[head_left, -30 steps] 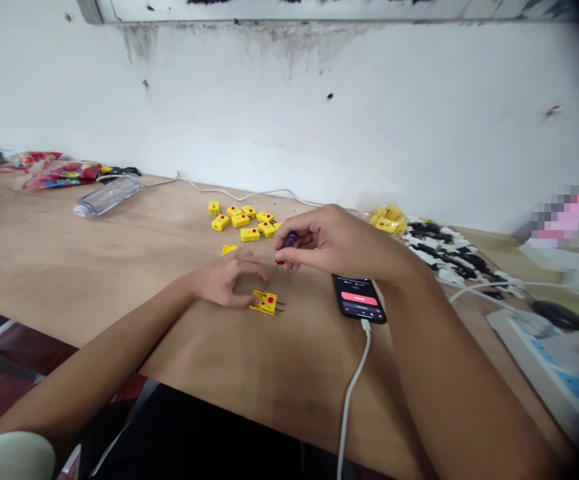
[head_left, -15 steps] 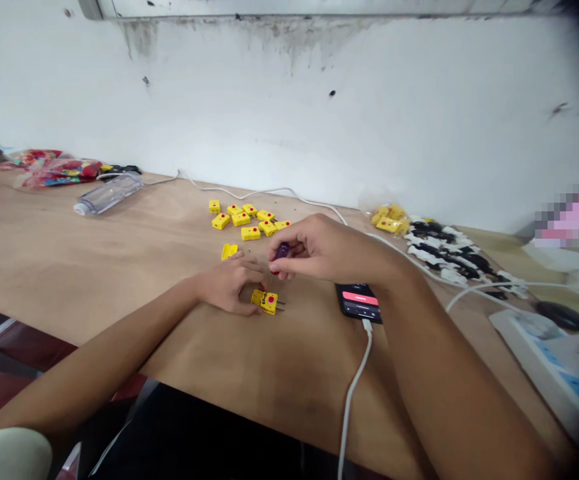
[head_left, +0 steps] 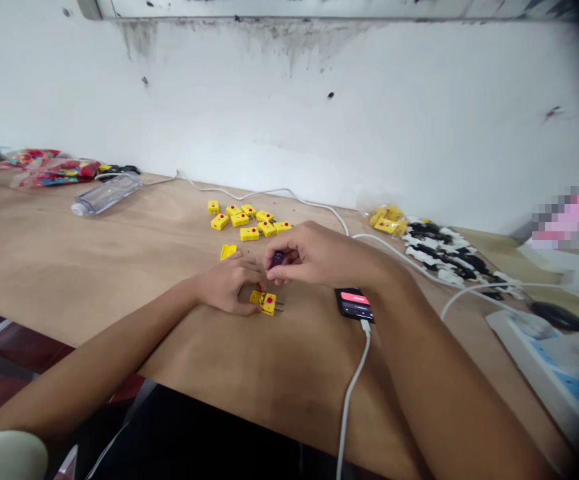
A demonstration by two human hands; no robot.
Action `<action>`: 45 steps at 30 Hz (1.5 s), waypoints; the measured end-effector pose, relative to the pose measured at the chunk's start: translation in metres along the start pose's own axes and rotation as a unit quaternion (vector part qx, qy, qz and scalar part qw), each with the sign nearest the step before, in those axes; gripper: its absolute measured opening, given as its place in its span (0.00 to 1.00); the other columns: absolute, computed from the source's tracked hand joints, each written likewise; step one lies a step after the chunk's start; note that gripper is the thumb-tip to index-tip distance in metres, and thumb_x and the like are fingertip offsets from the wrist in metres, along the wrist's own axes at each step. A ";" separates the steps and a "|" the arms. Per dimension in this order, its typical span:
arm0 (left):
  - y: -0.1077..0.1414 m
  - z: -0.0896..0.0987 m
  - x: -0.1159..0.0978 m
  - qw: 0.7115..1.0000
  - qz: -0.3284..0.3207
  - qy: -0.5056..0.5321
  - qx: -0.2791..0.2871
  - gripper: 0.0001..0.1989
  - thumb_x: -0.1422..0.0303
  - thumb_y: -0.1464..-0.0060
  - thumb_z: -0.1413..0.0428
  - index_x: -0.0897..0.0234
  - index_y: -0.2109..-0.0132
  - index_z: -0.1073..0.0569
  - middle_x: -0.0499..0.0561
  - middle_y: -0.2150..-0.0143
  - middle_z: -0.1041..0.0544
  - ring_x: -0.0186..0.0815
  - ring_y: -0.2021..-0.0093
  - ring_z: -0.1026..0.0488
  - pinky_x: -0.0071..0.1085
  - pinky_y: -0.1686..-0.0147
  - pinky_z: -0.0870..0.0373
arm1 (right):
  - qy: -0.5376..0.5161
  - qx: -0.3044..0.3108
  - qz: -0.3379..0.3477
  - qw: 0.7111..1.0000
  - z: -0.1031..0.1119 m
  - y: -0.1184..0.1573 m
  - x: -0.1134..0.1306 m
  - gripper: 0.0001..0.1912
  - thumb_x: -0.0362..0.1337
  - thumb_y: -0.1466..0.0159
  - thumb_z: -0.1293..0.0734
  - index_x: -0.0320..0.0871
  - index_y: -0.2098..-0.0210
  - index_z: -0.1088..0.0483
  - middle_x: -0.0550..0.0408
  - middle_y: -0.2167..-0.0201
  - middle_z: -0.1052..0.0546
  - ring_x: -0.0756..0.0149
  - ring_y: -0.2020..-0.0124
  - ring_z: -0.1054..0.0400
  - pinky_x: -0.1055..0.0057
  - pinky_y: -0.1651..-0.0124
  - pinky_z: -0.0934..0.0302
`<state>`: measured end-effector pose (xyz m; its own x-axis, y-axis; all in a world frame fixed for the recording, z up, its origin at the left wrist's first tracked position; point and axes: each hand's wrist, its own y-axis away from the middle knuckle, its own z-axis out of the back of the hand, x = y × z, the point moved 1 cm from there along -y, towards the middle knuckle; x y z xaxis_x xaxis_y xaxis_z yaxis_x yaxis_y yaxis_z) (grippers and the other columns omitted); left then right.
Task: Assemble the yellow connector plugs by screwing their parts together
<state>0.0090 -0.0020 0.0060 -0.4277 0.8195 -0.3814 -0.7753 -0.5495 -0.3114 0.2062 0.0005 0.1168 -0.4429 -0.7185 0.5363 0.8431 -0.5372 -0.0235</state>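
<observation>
A yellow two-pin plug (head_left: pixel 269 304) with a red dot lies opened on the table, its pins pointing right. The thumb and fingers of my left hand (head_left: pixel 233 283) are closed around its left side. Above the plug, my right hand (head_left: pixel 302 257) grips a screwdriver by its dark purple handle (head_left: pixel 278 259). The shaft is hard to make out, and I cannot tell whether the tip touches the plug. Just beyond my left hand sits a loose yellow cover (head_left: pixel 228 252). Several yellow plugs (head_left: pixel 240 219) with red dots are grouped farther back.
A phone (head_left: pixel 354 305) with a white charging cable (head_left: pixel 354 387) lies near my right forearm. A clear bottle (head_left: pixel 106 195) rests at the back left. A bag of yellow parts (head_left: pixel 388 220), black and white pieces (head_left: pixel 452 253) and a white power strip (head_left: pixel 534 353) occupy the right side.
My right hand has shifted slightly down and left with the screwdriver, its handle turned a little in the fingers. The left hand and the plug stay almost in place.
</observation>
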 end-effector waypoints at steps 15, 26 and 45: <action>0.002 -0.004 0.004 1.000 0.006 -0.011 -0.020 0.14 0.62 0.53 0.37 0.62 0.59 0.24 0.57 0.54 0.22 0.48 0.52 0.27 0.45 0.48 0.31 | 0.151 0.008 -0.062 0.987 -0.021 0.006 0.025 0.07 0.27 0.36 0.38 0.43 0.64 0.31 0.53 0.64 0.22 0.67 0.70 0.34 0.70 0.69 0.47; 0.000 -0.003 0.001 1.000 0.022 -0.013 0.011 0.13 0.62 0.53 0.36 0.61 0.59 0.23 0.56 0.55 0.22 0.49 0.50 0.26 0.43 0.47 0.31 | 0.212 0.014 -0.110 0.971 -0.023 -0.003 0.028 0.12 0.26 0.36 0.38 0.43 0.74 0.29 0.52 0.73 0.22 0.68 0.77 0.36 0.67 0.72 0.50; 0.003 -0.005 0.001 1.000 0.017 -0.024 -0.008 0.17 0.61 0.52 0.35 0.63 0.56 0.24 0.56 0.55 0.22 0.45 0.54 0.25 0.39 0.54 0.28 | 0.243 0.040 -0.120 0.962 -0.024 -0.004 0.041 0.17 0.29 0.32 0.42 0.37 0.73 0.27 0.48 0.74 0.23 0.69 0.77 0.37 0.70 0.72 0.50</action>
<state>0.0091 -0.0037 0.0003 -0.4748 0.8075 -0.3500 -0.7533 -0.5786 -0.3127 0.1777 -0.0378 0.1182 -0.7010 -0.7106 0.0603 0.7116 -0.6912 0.1262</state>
